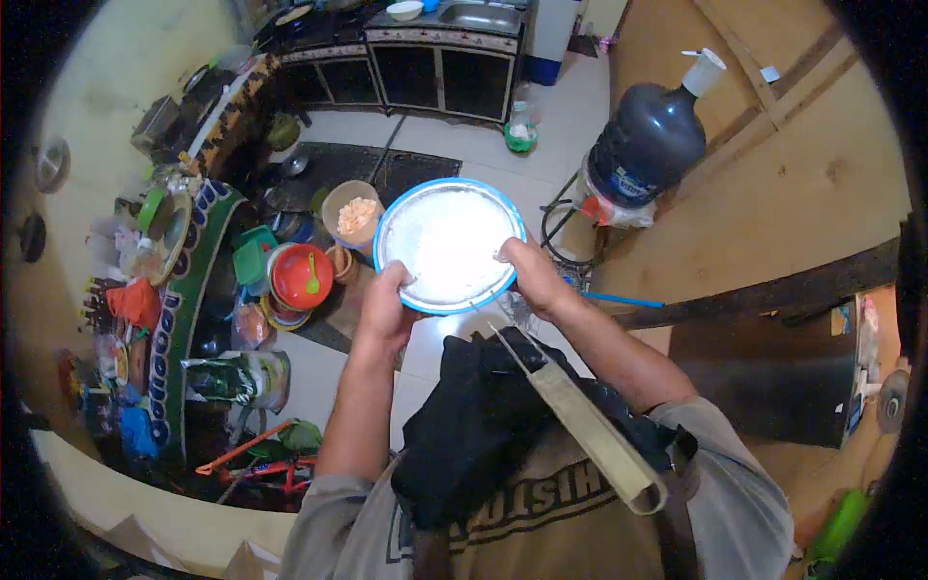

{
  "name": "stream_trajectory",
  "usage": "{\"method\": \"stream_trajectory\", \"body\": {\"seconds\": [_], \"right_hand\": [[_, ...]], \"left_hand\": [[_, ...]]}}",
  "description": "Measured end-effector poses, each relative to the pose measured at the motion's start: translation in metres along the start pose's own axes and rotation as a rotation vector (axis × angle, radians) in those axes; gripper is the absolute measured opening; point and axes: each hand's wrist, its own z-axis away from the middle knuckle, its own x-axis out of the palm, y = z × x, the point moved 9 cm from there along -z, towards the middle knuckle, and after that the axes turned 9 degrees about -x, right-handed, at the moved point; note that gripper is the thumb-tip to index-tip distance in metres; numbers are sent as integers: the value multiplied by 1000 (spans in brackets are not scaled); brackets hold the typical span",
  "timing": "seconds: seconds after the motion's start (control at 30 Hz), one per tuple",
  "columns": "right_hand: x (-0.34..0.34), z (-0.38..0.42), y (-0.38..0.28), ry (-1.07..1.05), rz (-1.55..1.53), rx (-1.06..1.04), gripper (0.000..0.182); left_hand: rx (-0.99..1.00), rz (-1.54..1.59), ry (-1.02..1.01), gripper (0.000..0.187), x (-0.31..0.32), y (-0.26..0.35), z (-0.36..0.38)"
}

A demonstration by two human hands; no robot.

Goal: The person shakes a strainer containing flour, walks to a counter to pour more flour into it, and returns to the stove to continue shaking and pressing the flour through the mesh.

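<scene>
Between my two hands I hold a round, blue-rimmed tray [449, 242], roughly level in front of my chest. Its inside is bright white; whether that is glare or a white filling, I cannot make out. My left hand [389, 307] grips the near left side, thumb over the rim. On the right side, my right hand [534, 274] holds it the same way. The fingers of both hands are mostly hidden beneath. Just behind the tray's left edge stands a tan container [350, 198] with pale orange pieces [357, 216] in it.
A red bowl [293, 282] with a green spoon [312, 275] tops a stack at left. Crowded shelves line the left wall. Far ahead is a counter with a sink [480, 16]. A dark water jug [646, 143] stands at right. A khaki strap [590, 425] hangs at my chest.
</scene>
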Motion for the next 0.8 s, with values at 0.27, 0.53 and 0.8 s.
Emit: {"method": "stream_trajectory", "body": {"seconds": [0.27,0.53,0.8], "right_hand": [[3,-8,11,-20,77,-51,49],[-11,4,-8,69,43,-107,33],[-5,-25,11,34,-27,-47,25]], "left_hand": [[-10,-2,52,59,-1,-7,1],[20,-82,48,56,7,-10,3],[76,-185,32,56,8,8,-1]]}}
